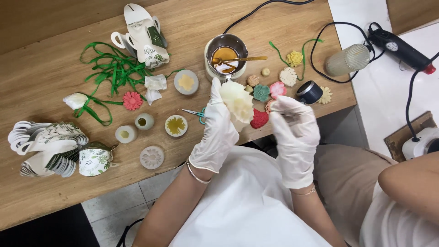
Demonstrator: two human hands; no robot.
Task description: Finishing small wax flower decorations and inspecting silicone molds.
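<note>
Above the table (55,68) edge, the gloved left hand (218,132) pinches a cream wax flower (238,101) by its base, right hand (295,132) loosely curled beside; it looks light, brittle-petalled, best held underneath.

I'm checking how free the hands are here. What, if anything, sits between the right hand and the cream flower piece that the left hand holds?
Nothing visible. The left hand holds the cream flower piece above the table edge, and the right hand is just beside it with only open air between; the red flower lies below that gap on the table.
</note>
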